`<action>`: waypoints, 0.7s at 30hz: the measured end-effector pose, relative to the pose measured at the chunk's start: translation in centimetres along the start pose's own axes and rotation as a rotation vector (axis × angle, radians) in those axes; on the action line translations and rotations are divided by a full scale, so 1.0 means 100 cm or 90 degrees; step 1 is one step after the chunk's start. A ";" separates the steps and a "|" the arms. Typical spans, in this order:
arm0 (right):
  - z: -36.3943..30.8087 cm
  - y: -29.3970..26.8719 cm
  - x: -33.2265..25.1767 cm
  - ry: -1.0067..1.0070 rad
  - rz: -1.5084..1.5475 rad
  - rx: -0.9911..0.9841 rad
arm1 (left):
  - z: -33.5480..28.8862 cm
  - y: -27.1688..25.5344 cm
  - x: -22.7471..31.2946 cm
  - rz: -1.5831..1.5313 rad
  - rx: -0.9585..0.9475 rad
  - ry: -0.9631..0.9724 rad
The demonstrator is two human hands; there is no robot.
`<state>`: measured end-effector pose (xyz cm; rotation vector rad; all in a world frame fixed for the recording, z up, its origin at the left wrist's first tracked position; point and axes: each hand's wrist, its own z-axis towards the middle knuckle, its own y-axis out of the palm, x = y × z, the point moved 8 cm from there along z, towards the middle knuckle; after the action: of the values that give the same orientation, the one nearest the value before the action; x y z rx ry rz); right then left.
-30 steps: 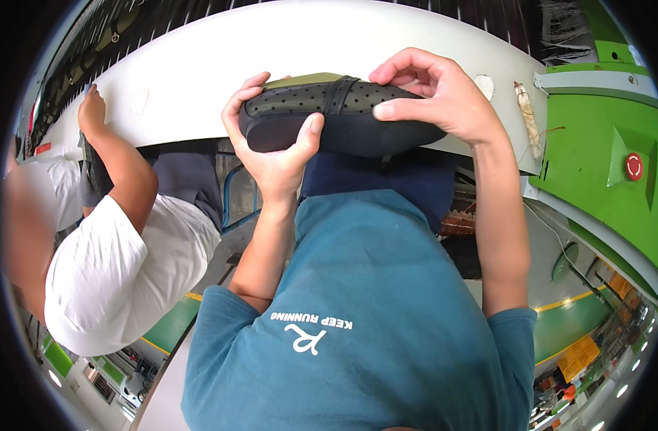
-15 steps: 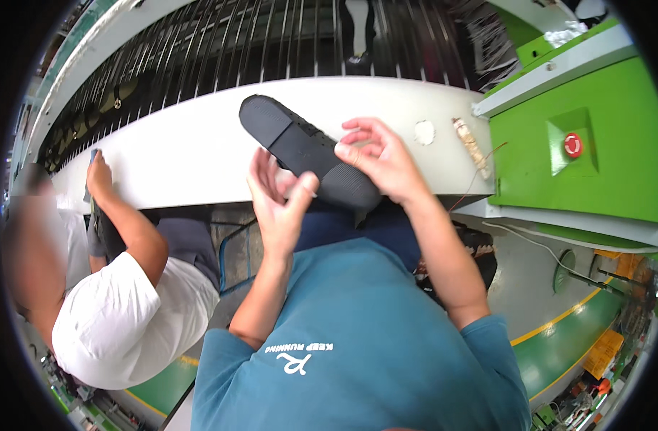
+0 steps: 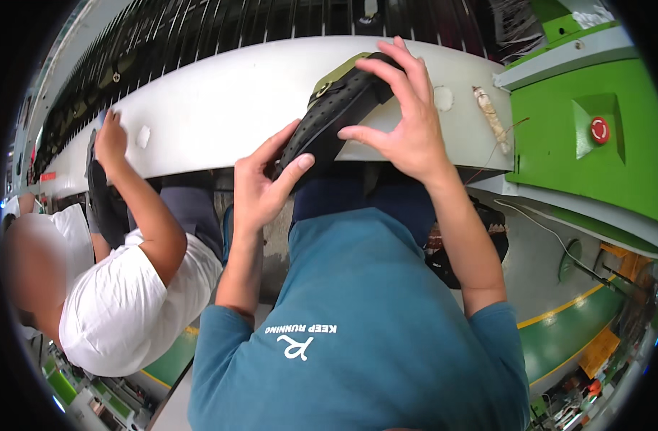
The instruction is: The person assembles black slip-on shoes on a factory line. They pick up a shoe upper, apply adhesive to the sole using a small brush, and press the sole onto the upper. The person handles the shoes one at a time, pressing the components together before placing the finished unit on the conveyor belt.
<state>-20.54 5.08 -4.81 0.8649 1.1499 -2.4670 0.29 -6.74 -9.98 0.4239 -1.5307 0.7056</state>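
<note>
A shoe [image 3: 343,122] with a thick black sole, a dotted black side and an olive-green upper with a strap and ring lies tilted in the air between my hands, over the front of the white bench. Its near end is gripped by my left hand [image 3: 261,183], with the thumb along the sole side and the fingers behind. My right hand [image 3: 415,133] curves around the far end, fingertips at the top edge and thumb against the sole. The inside of the shoe does not show.
The white bench top [image 3: 221,108] runs in front of me, with metal rollers behind it. A wrapped stick [image 3: 491,118] and a white patch [image 3: 444,98] are on its right. Beyond stands a green machine housing with a red button [image 3: 600,130]. On my left a co-worker handles a black shoe.
The shoe has turned from sole-up to its side, so the green upper and strap now show. My right hand has moved up to the far end, and my left hand has closed on the near end.
</note>
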 end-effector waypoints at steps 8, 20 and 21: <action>0.009 0.021 0.001 -0.036 0.048 -0.134 | -0.002 0.000 0.001 0.099 0.038 0.070; 0.021 0.017 -0.007 0.040 -0.021 -0.244 | -0.003 0.002 0.009 0.124 0.103 0.089; 0.021 0.017 -0.005 0.025 -0.036 -0.234 | -0.002 0.002 0.010 0.121 0.104 0.091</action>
<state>-20.13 2.37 -4.44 0.7824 1.5954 -2.1831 0.19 -6.31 -9.05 0.3444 -1.3942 0.9932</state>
